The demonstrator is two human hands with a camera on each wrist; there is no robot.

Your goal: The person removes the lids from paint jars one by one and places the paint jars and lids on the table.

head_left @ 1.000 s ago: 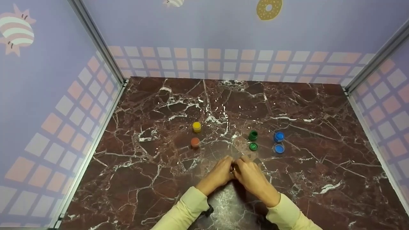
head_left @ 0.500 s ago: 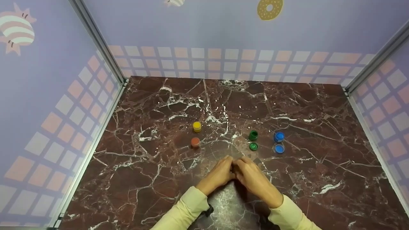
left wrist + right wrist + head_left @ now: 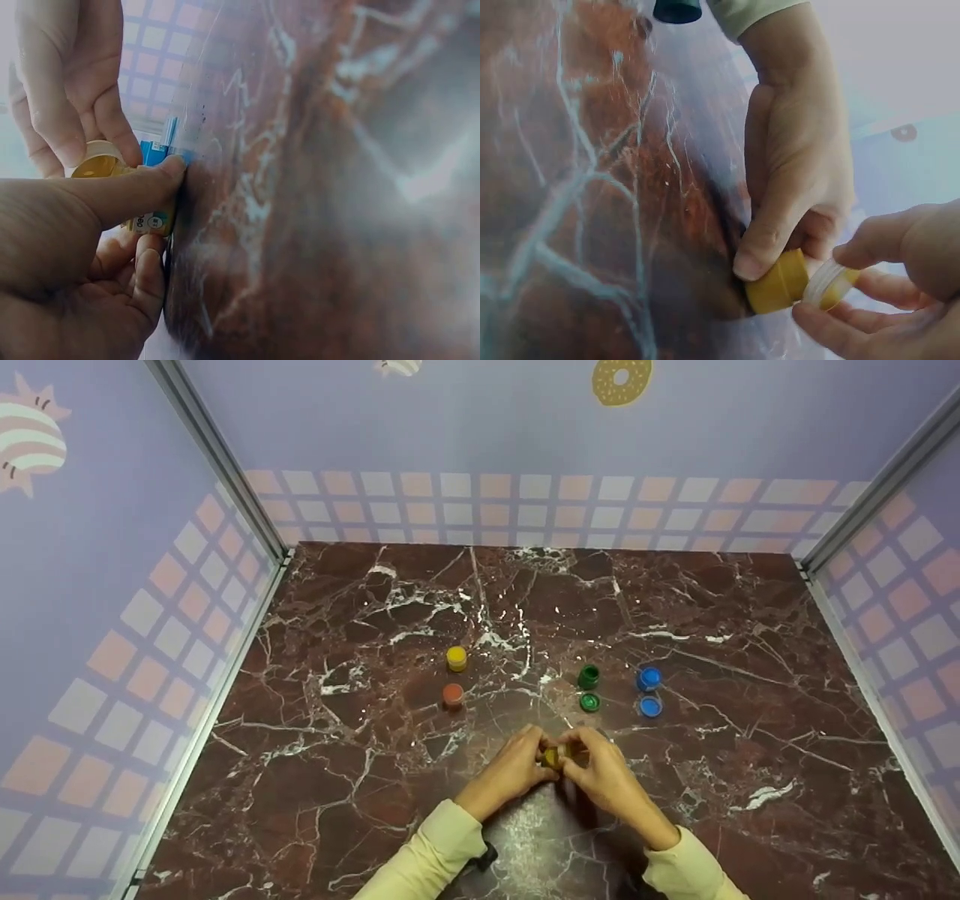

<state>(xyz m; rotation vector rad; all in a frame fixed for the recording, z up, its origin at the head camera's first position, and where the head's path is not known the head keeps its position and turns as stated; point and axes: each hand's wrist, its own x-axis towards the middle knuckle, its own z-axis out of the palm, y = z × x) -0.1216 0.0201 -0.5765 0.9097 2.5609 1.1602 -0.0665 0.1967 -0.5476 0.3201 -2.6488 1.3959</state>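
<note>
The two hands were close together over the near part of the brown surface (image 3: 337,810), which had white lines running through it. The left hand (image 3: 516,763) held a little yellow pot (image 3: 772,286) between its thumb and fingers. The right hand (image 3: 604,772) pinched a yellow lid (image 3: 841,289) with a see-through rim. The lid was off the pot, tipped and just beside its top. I could not tell if the yellow pot touched the surface. Farther away and to the left stood an orange pot (image 3: 452,696), and behind it stood another pot with a yellow top (image 3: 457,658). To the right, past the hands, was a green pot (image 3: 589,676) with a green lid (image 3: 590,702) just in front of it. Next to those was a blue pot (image 3: 649,679), with a blue lid (image 3: 650,706) in front. The person wore pale yellow sleeves (image 3: 450,836).
</note>
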